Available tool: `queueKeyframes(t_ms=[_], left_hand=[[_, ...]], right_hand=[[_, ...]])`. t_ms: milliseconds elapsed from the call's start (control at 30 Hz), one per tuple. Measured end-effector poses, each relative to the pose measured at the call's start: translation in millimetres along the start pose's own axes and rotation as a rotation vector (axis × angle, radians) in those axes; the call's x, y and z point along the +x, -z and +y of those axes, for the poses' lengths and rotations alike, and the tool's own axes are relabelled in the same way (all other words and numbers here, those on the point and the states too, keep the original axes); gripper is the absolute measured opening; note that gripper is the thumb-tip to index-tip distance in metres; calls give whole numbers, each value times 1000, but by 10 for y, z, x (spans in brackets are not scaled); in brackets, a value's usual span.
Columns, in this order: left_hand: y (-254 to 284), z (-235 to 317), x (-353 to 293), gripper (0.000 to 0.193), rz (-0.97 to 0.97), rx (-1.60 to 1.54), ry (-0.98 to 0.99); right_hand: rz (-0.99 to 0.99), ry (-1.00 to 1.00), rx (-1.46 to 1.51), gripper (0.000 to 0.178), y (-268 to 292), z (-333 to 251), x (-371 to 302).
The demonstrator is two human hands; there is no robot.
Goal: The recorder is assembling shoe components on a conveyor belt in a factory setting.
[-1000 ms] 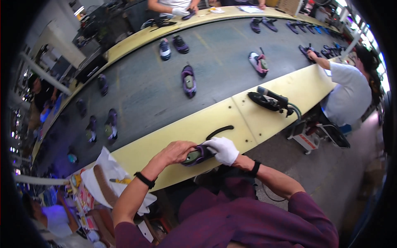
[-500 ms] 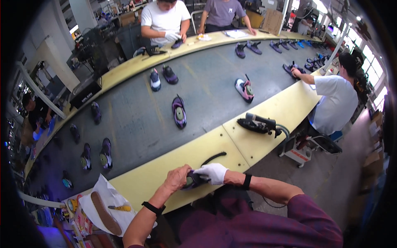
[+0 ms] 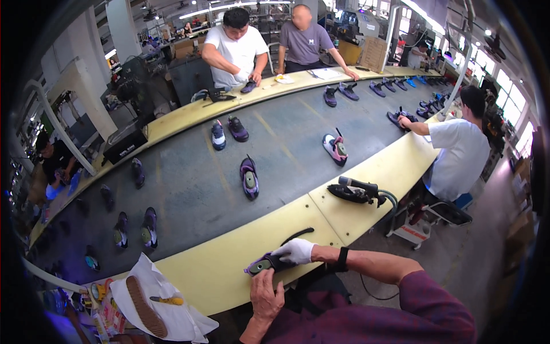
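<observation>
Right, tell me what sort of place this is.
Likely a shoe factory's assembly line: shoes spaced along a long grey belt, with workers at pale yellow benches beside it.

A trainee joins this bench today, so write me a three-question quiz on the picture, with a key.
1. Multiple choice: What lies on the white sheet beside the yellow-handled tool?
A) A pair of scissors
B) A brown sole
C) A blue cup

2. True or false: The right hand wears a white glove, while the left hand is bare.

3. Short answer: What colour is the insert inside the shoe that the right hand holds?

Key: 1. B; 2. True; 3. Green
</observation>
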State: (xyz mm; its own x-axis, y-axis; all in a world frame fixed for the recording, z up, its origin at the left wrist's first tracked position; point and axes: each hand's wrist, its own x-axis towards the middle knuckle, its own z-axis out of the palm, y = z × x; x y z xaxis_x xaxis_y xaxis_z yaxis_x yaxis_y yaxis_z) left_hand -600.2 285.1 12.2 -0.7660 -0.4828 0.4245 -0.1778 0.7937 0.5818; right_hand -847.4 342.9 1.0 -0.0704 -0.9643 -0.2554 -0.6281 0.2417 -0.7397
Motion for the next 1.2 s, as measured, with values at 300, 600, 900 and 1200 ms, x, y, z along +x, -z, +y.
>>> queueKeyframes(t_ms=[300, 600, 900, 1200], left_hand=[[-90, -82, 91, 28, 18, -74, 17], [-58, -224, -65, 32, 6, -162, 36], [-1, -254, -3, 26, -25, -184, 7], [103, -786, 748, 37, 3, -158, -310]], right_hand=[[9, 27, 174, 40, 146, -14, -44], [28, 98, -22, 51, 2, -135, -52], [169, 106, -344, 39, -199, -426, 5], [168, 132, -370, 43, -189, -336, 16]])
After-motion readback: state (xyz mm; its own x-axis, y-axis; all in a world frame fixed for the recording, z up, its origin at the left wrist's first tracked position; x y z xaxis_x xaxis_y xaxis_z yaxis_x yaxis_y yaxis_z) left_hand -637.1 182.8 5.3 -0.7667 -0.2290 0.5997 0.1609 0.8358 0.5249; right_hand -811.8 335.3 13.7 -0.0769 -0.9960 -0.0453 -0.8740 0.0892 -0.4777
